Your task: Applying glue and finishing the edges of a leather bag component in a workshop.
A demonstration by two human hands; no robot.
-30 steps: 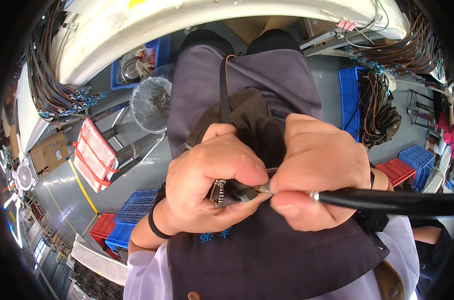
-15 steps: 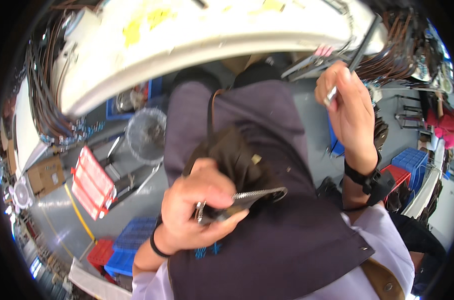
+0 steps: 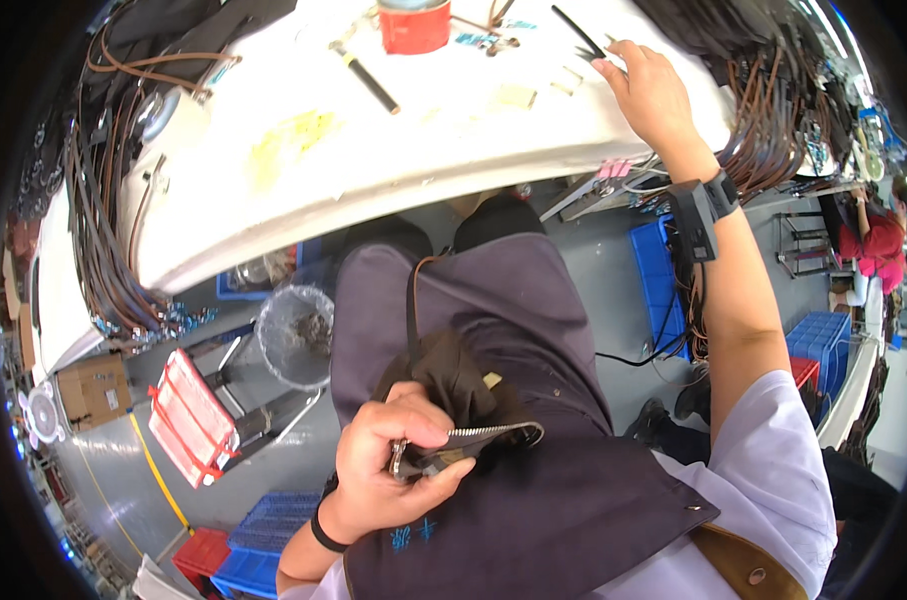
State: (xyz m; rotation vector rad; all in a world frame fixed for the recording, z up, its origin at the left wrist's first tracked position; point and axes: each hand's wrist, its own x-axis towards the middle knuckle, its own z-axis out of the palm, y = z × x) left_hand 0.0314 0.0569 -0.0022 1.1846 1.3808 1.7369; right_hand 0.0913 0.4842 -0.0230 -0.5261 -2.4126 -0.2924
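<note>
My left hand (image 3: pixel 388 465) grips a dark fabric pouch (image 3: pixel 443 375) at an open zipper (image 3: pixel 483 435) over my lap, thumb pressed near the metal teeth. My right hand (image 3: pixel 648 95) reaches onto the white worktable (image 3: pixel 393 155), thumb and index finger closed on a slim black tool (image 3: pixel 573 30) at its far right part; small metal bits lie just left of those fingers. A dark apron (image 3: pixel 523 505) covers my lap beneath the pouch.
A red can (image 3: pixel 413 30), a tube-like tool (image 3: pixel 373 85) and hanging strap bundles (image 3: pixel 108 230) are on the table. Below are a lined bin (image 3: pixel 293 335), red-strapped folding stool (image 3: pixel 188 415), cardboard box (image 3: pixel 93 385) and blue crates (image 3: pixel 653 285). A co-worker (image 3: pixel 878 250) is at right.
My right hand has left the pouch with the black tool and moved forward onto the table. My left hand still holds the pouch; more of the tabletop has come into view.
</note>
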